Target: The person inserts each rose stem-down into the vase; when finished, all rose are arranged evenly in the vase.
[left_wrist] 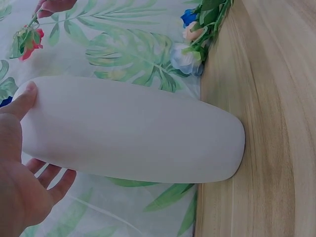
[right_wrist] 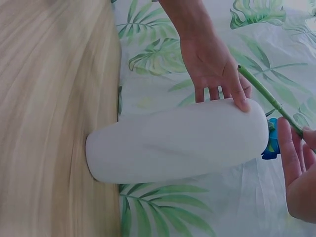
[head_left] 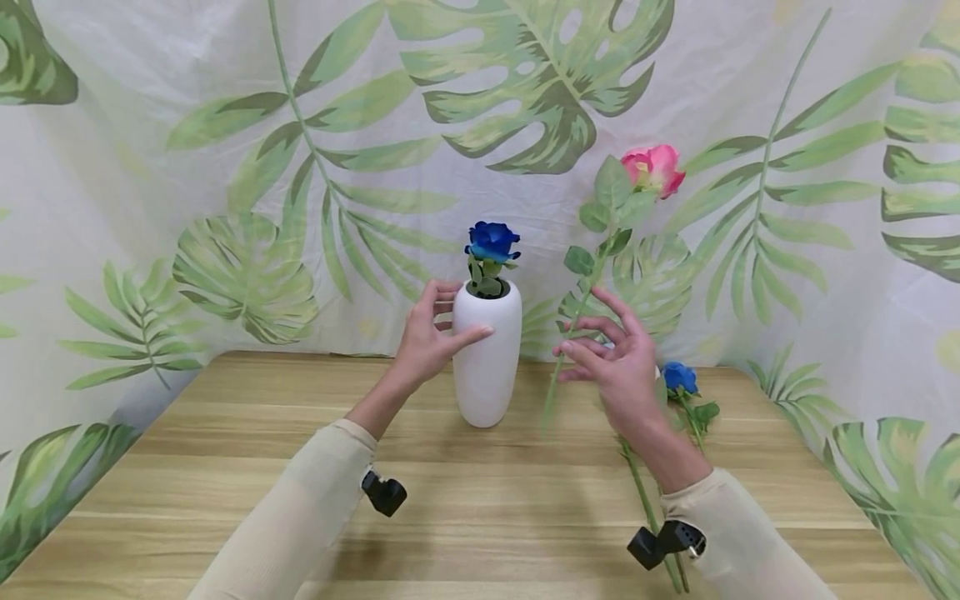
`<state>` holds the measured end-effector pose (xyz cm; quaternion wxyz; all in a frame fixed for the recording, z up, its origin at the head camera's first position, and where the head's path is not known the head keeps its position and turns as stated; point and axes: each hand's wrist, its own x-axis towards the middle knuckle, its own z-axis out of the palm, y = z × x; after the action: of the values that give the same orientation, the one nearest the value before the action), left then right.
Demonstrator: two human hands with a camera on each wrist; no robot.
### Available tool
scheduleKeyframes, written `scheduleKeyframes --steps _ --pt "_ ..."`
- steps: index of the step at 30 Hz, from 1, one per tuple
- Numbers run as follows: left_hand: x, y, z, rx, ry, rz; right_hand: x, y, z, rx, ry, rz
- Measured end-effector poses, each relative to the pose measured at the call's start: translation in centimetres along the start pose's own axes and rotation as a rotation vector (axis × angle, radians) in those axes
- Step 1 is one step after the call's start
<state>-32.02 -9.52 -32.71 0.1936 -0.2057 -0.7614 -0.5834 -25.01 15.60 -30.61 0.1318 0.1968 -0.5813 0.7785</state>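
A tall white vase (head_left: 487,358) stands upright on the wooden table, with a blue rose (head_left: 492,242) in its mouth. My left hand (head_left: 423,346) holds the vase near the rim, thumb on the front and fingers round the far left side. To the right of the vase, my right hand (head_left: 628,367) pinches the green stem of a pink rose (head_left: 654,171). Its bloom points up and to the right, while the cut stem end (right_wrist: 242,69) hangs below the hand. In the right wrist view the stem passes close by the vase's top.
Beyond my right forearm, another blue rose (head_left: 680,378) lies on the table (head_left: 300,467), and long stems (head_left: 641,483) reach toward the front edge. A pale rose (left_wrist: 185,59) lies beside it. Behind the table hangs a leaf-patterned cloth (head_left: 337,242).
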Motion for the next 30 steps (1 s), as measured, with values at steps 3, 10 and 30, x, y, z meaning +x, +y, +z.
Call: scheduleKeyframes --steps 3,10,30 --pt "0.0 0.0 0.1 -0.002 -0.002 0.000 0.3 0.2 0.5 0.020 0.043 -0.012" --pt "0.0 0.2 0.1 0.001 -0.002 -0.005 1.0 0.5 1.3 0.086 0.124 -0.009" --pt "0.0 0.1 0.0 -0.001 0.002 -0.005 3.2 0.9 2.8 0.159 0.313 -0.211"
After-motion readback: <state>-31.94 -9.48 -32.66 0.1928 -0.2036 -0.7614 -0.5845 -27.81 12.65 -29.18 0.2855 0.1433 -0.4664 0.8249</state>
